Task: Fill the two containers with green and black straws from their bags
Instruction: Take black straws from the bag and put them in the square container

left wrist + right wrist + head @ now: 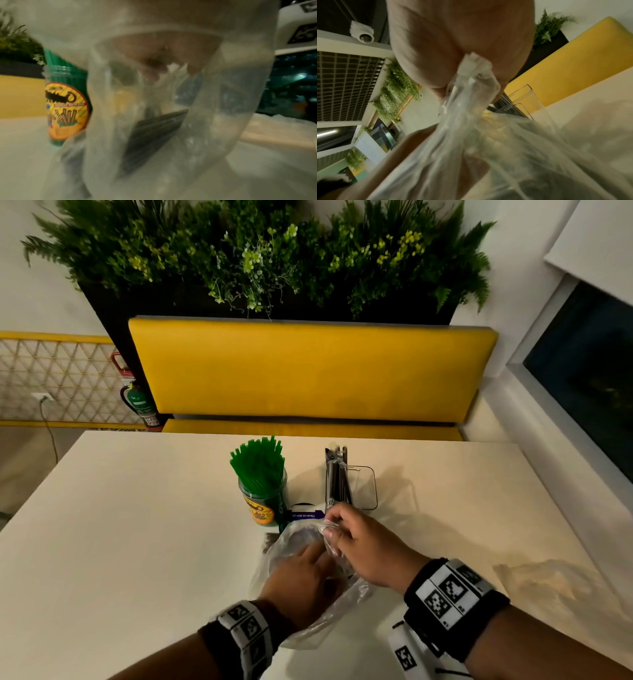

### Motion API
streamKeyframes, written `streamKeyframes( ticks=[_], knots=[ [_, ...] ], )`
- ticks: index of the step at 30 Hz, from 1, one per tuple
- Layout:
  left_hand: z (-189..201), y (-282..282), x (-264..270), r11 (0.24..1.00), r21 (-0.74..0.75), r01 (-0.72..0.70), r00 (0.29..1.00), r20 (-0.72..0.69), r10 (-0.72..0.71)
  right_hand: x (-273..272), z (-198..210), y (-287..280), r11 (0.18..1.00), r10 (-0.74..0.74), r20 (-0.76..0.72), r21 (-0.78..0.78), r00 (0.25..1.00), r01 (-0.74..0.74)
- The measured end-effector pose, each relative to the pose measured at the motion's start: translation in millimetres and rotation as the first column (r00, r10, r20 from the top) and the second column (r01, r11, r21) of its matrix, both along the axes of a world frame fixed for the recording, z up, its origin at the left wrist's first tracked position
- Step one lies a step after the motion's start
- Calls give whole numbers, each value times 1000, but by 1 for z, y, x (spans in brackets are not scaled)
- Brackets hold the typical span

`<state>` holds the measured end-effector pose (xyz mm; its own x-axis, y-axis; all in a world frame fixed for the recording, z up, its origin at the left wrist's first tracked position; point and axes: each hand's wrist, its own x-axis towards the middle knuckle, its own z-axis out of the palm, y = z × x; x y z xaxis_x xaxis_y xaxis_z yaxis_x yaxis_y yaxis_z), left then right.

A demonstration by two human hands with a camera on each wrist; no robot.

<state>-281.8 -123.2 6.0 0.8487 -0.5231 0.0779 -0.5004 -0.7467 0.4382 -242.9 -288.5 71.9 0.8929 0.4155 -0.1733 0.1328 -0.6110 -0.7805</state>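
Observation:
A labelled jar [263, 506] [66, 108] near the table's middle is packed with green straws [257, 465]. To its right stands a clear square container [363, 488] [524, 99] with a wrapped bundle of black straws [337, 475] upright in its left side. In front of both lies a clear plastic bag [296, 542] [471, 142]. My right hand [331, 529] pinches the bag's gathered top edge. My left hand [318, 550] lies over the bag, its fingertips [155, 70] bent on the film at the mouth. Dark straws [154, 135] show blurred through the plastic.
A small purple-labelled item [306, 514] sits between jar and container, partly hidden by the bag. The white table [137, 542] stretches wide to the left and right. Behind it are a yellow bench [308, 371] and a planter wall.

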Motion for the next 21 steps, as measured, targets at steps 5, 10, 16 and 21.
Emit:
streamKeyframes(
  ticks=[5, 10, 16, 21],
  knots=[
    [3, 0, -8, 983, -180, -37, 996, 70, 50, -10, -1, 0, 998, -58, 94, -29, 994, 61],
    [16, -10, -24, 979, -202, 2, 1000, -15, -5, -15, 2, 1, 989, -138, 172, -36, 975, 146],
    [-5, -23, -2, 993, -45, -107, 891, -448, 76, -28, 9, 17, 985, 55, -145, 167, 988, -30],
    [-15, -19, 12, 929, 355, -107, 899, -364, 243, -20, 23, 11, 995, 69, 37, 66, 997, -72]
  ],
)
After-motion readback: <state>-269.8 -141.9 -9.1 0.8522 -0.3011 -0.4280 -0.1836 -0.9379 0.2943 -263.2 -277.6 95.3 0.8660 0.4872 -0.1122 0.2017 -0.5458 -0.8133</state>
